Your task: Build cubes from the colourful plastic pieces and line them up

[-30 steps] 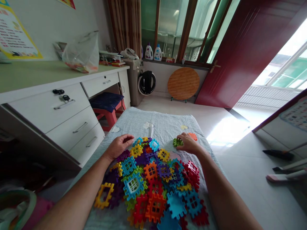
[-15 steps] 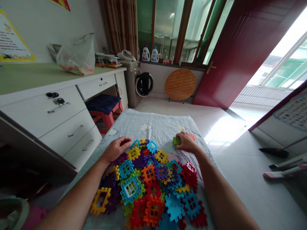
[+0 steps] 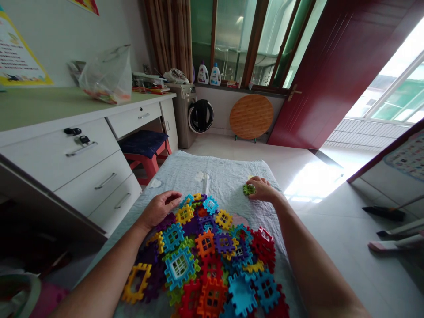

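A heap of coloured plastic interlocking building pieces, square with notched edges and some with window grids, lies on a pale blue cloth (image 3: 225, 170). My left hand (image 3: 162, 206) rests at the heap's far left edge, thumb apart from the loosely bent fingers, holding nothing. Beyond the heap on the right, my right hand (image 3: 262, 189) has its fingers closed over a green building piece (image 3: 248, 189), partly hidden by them. Nearest to my left hand are a yellow piece (image 3: 184, 213) and a blue piece (image 3: 173, 236). An orange piece (image 3: 205, 244) lies mid-heap.
A white desk with drawers (image 3: 96, 154) runs along the left, with a red stool (image 3: 150, 168) beside it. A washing machine (image 3: 183, 119) and a round wooden tabletop (image 3: 251, 115) stand at the back. A dark red door (image 3: 318, 79) is on the right.
My right hand has shifted slightly right and away with the green piece. An orange piece visible beyond that hand earlier is now out of sight. My left hand stays in place.
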A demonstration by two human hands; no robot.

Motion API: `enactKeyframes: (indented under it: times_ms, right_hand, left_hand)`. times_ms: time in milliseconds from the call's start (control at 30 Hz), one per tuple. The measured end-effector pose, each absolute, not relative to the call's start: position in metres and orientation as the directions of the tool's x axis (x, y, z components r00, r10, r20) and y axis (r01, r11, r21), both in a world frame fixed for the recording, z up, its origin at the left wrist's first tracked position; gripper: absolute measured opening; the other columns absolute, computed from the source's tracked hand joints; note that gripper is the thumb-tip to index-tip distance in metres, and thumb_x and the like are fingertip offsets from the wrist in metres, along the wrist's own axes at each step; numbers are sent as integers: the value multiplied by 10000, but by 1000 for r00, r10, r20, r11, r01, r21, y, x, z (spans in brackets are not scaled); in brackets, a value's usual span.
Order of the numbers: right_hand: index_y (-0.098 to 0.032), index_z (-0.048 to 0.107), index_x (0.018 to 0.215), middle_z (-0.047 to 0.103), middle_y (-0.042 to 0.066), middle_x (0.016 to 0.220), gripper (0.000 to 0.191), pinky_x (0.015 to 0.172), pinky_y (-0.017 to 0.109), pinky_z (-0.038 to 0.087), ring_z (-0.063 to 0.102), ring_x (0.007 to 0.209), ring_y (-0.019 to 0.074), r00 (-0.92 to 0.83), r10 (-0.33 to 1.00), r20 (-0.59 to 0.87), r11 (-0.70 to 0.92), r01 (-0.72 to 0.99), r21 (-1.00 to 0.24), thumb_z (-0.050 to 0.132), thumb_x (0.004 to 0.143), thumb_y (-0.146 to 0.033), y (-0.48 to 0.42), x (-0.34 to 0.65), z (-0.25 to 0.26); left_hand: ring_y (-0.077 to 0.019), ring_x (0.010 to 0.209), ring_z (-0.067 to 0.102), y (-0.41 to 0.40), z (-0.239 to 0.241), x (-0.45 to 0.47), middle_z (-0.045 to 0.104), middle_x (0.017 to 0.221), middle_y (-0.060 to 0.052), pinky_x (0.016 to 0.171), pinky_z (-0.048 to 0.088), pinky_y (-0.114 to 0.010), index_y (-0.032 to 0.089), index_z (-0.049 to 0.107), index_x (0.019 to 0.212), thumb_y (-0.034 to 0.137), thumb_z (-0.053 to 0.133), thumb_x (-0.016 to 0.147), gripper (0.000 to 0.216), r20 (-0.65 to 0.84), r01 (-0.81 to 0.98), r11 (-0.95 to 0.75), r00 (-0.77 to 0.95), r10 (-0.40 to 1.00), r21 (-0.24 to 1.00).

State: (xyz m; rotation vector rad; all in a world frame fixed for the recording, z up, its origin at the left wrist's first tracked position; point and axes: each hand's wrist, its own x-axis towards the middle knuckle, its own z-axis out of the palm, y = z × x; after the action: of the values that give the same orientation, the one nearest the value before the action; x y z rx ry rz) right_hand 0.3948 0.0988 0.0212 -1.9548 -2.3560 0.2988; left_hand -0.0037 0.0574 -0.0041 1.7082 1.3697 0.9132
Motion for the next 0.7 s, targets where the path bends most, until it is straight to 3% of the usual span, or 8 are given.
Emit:
enactKeyframes:
  times_ms: [133, 567, 700]
  right_hand:
    - [-246, 488, 1283, 441, 89, 1307, 687, 981, 421, 297, 383, 1175, 297, -201, 979, -34, 188, 956, -225, 683, 631, -335, 98, 409, 24]
    - [-239, 613, 1100, 504, 76, 1218, 488, 956, 448, 301, 427, 1088, 297, -204, 975, -93, 182, 962, -205, 663, 618, -295, 104, 398, 17]
    - [-245, 564, 1190, 478, 88, 1269, 586, 968, 451, 308, 417, 1140, 313, -201, 976, -88, 177, 958, -223, 680, 619, -312, 105, 410, 21]
  left_hand:
    - [-251, 941, 644, 57, -3, -3, 711, 976, -63, 895, 488, -364, 191, 655, 976, 526, 607, 726, 420, 75, 444, -138, 156, 985, 885]
    - [-239, 940, 646, 57, -5, -4, 707, 981, -62, 893, 489, -347, 188, 646, 980, 515, 613, 734, 411, 69, 437, -135, 164, 984, 889]
    - [-240, 930, 649, 56, -4, -3, 708, 980, -65, 885, 494, -348, 184, 648, 977, 519, 610, 732, 416, 75, 448, -138, 156, 985, 884]
